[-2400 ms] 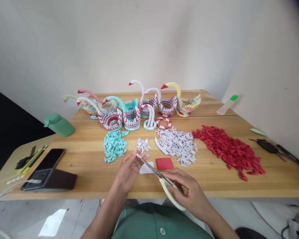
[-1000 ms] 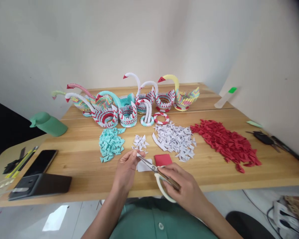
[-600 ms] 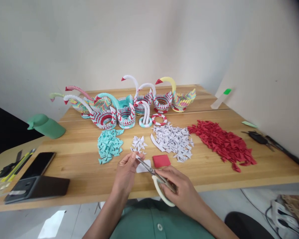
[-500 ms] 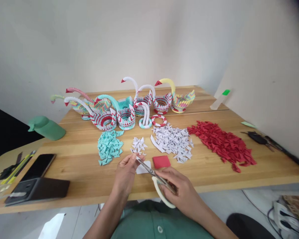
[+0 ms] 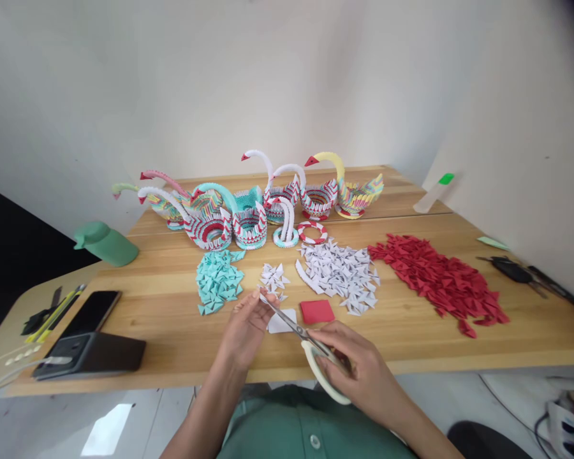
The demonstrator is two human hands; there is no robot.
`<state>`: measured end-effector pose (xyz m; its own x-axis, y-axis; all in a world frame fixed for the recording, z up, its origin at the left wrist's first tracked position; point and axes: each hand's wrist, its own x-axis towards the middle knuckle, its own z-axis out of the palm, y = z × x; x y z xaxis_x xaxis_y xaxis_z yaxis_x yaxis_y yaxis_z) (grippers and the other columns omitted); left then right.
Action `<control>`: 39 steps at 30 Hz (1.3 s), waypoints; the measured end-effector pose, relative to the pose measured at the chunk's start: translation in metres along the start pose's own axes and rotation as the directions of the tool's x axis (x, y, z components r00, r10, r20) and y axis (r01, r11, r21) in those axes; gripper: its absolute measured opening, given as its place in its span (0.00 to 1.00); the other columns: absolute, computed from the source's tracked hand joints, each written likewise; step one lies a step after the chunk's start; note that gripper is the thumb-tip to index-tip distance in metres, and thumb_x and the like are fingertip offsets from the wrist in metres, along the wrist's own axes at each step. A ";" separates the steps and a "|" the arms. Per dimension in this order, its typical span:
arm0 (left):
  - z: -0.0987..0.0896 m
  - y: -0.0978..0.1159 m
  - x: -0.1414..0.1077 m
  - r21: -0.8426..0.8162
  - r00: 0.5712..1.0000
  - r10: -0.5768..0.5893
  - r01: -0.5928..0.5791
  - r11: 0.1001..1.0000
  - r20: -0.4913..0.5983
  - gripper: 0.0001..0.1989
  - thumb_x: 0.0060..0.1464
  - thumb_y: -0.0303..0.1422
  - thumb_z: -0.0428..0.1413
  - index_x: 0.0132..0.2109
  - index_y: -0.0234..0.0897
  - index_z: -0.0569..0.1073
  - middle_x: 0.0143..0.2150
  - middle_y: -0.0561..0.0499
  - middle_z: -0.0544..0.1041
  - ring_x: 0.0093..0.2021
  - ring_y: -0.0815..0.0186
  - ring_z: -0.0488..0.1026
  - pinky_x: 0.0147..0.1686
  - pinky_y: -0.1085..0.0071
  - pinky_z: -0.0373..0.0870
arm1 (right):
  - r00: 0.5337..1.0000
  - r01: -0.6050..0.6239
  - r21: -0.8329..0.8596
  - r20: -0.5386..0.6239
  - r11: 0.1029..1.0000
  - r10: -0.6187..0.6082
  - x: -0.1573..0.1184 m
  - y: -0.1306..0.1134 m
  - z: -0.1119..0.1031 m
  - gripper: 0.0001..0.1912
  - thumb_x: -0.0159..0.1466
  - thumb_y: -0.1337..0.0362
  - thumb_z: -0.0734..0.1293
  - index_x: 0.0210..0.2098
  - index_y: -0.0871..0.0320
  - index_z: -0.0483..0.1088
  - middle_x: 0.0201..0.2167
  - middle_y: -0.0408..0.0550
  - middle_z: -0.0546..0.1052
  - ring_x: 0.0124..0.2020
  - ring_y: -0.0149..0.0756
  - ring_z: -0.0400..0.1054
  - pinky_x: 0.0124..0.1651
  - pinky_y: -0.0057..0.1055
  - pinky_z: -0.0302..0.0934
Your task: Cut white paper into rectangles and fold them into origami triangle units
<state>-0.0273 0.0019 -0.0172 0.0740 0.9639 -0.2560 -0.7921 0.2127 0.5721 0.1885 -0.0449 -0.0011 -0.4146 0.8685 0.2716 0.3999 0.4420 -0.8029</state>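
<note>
**Scissors [image 5: 301, 331] held to a pinched white paper piece [image 5: 263, 297] above a wooden table [image 5: 182, 347]**

The left hand [image 5: 245, 322] has thumb and fingertips together, apparently on the paper piece, which is too small to make out clearly. It sits at the scissors' tips, near a small cluster of white folded triangles [image 5: 273, 276]. The right hand [image 5: 358, 370] is closed around the pale handles; the blades look nearly together, pointing forward and left.

For neat work, a steady left pinch seems best, fingertips kept off the blade line, with the right hand giving short, light squeezes.

Room looks tightest ahead. A white paper rectangle [image 5: 282, 324] lies beneath the blades, a red paper stack [image 5: 317, 312] just beside it, a larger white triangle pile [image 5: 339, 274] beyond. Teal triangles [image 5: 219, 280] lie to the left; red triangles [image 5: 442, 277] lie well apart, right. The table's front edge passes under both forearms. More wood shows between left forearm and black box [image 5: 119, 354], and nearer than the red triangles.
</note>
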 end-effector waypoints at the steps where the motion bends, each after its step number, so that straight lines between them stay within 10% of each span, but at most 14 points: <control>1: 0.000 0.000 0.000 0.007 1.000 0.002 -0.002 1.000 0.004 0.09 0.47 0.32 0.67 0.34 0.32 0.79 0.30 0.49 0.80 0.35 0.67 0.77 0.42 0.72 0.73 | 1.000 -0.003 -0.002 0.000 1.000 0.003 0.000 0.000 0.000 0.18 0.63 0.71 0.64 0.52 0.55 0.71 0.41 0.51 0.75 0.39 0.36 0.71 0.40 0.29 0.67; 14: -0.002 0.002 0.004 0.186 0.988 0.150 -0.140 0.972 -0.039 0.09 0.45 0.35 0.68 0.32 0.34 0.79 0.30 0.50 0.81 0.34 0.65 0.78 0.46 0.64 0.72 | 1.000 -0.016 -0.041 -0.002 0.999 0.016 -0.002 0.005 -0.002 0.18 0.63 0.69 0.65 0.52 0.55 0.72 0.43 0.51 0.77 0.42 0.37 0.72 0.44 0.31 0.67; 18: -0.010 0.018 0.012 0.170 0.973 0.212 -0.195 0.966 -0.094 0.10 0.41 0.33 0.69 0.31 0.34 0.80 0.30 0.52 0.81 0.35 0.66 0.78 0.47 0.65 0.74 | 0.976 -0.108 -0.213 -0.210 0.971 0.063 -0.006 0.021 -0.033 0.17 0.64 0.66 0.63 0.52 0.53 0.71 0.44 0.50 0.76 0.39 0.37 0.72 0.37 0.30 0.67; 24: -0.016 0.019 0.015 0.159 0.975 0.197 -0.179 0.971 -0.107 0.10 0.40 0.32 0.70 0.31 0.34 0.80 0.30 0.51 0.81 0.35 0.65 0.79 0.47 0.65 0.74 | 0.788 -0.476 -0.578 -0.614 0.663 0.031 -0.029 0.074 -0.089 0.19 0.65 0.53 0.61 0.48 0.58 0.74 0.40 0.55 0.76 0.38 0.47 0.73 0.40 0.39 0.66; 29: -0.014 0.014 0.019 0.158 0.978 0.166 -0.146 0.977 -0.123 0.12 0.40 0.33 0.70 0.31 0.33 0.79 0.30 0.50 0.81 0.36 0.65 0.79 0.47 0.66 0.74 | 0.807 -0.512 -0.692 -0.591 0.510 0.009 -0.049 0.115 -0.101 0.19 0.66 0.55 0.59 0.49 0.58 0.74 0.39 0.55 0.78 0.36 0.47 0.74 0.34 0.37 0.65; 35: -0.010 0.011 0.022 0.172 0.978 0.181 -0.161 0.972 -0.105 0.10 0.42 0.34 0.69 0.30 0.34 0.78 0.30 0.53 0.79 0.34 0.68 0.77 0.44 0.67 0.74 | 0.864 -0.376 -0.690 -0.502 0.618 -0.035 -0.054 0.137 -0.108 0.17 0.67 0.56 0.59 0.44 0.58 0.75 0.40 0.56 0.78 0.42 0.49 0.73 0.46 0.43 0.66; 39: -0.014 0.014 0.027 0.461 0.951 0.308 -0.255 0.850 -0.042 0.12 0.46 0.39 0.66 0.26 0.35 0.77 0.27 0.52 0.77 0.33 0.66 0.74 0.41 0.68 0.71 | 0.825 -0.360 -0.587 -0.563 0.725 -0.047 -0.039 0.099 -0.103 0.19 0.67 0.53 0.59 0.44 0.56 0.76 0.43 0.58 0.77 0.46 0.51 0.72 0.51 0.49 0.64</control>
<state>-0.0451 0.0288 -0.0267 -0.1988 0.9749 -0.1000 -0.4128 0.0093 0.9108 0.3289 -0.0122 -0.0366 0.0996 0.8222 0.5604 0.9190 0.1398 -0.3685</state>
